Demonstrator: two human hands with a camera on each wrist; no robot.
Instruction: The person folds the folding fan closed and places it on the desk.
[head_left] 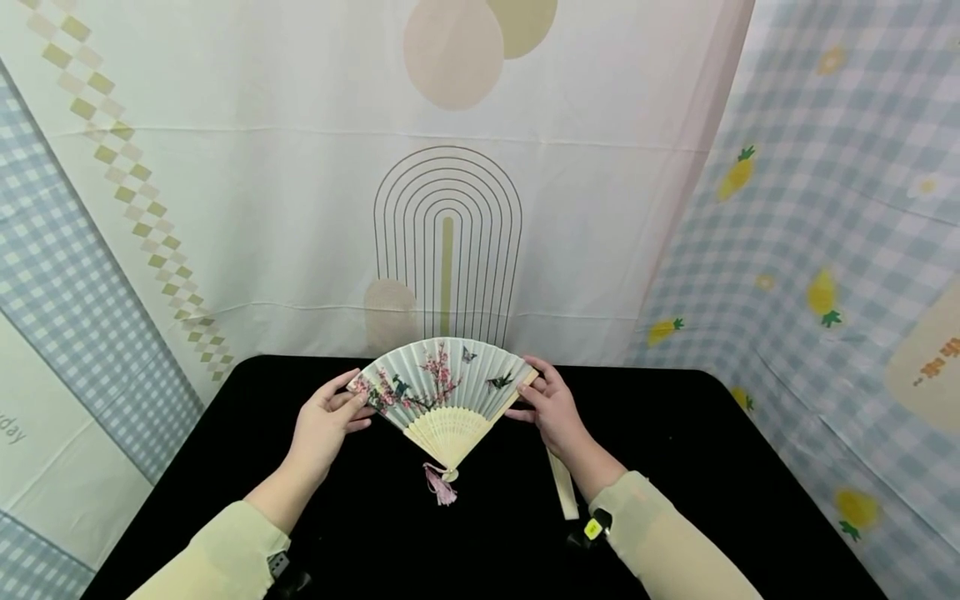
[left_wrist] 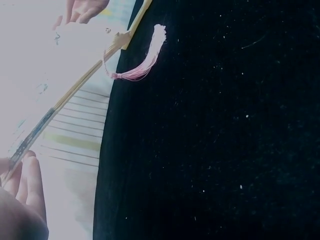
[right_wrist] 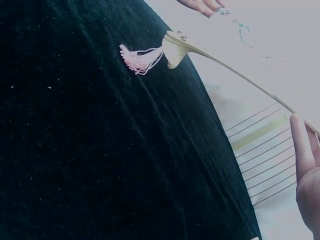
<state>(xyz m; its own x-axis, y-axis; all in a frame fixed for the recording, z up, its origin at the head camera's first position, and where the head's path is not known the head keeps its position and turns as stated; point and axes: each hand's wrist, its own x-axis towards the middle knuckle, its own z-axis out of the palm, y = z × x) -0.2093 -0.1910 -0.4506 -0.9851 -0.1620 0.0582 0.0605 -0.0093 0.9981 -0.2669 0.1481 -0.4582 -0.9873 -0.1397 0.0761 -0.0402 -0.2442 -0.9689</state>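
Note:
A folding fan is spread wide between the two hands, its pale leaf printed with pink blossoms, birds and a butterfly. My left hand pinches the left outer edge of the leaf between thumb and fingers. At the opposite edge, my right hand holds the outer rib the same way. The bare ribs converge at the pivot below, where a pink tassel hangs. In the left wrist view the tassel dangles over the black surface, and the fan appears nearly edge-on. The leaf looks washed out in both wrist views.
A pale flat strip lies on the black table, partly hidden by the right wrist. Behind the table hangs a white printed curtain. Checked cloths with pineapples line the right side.

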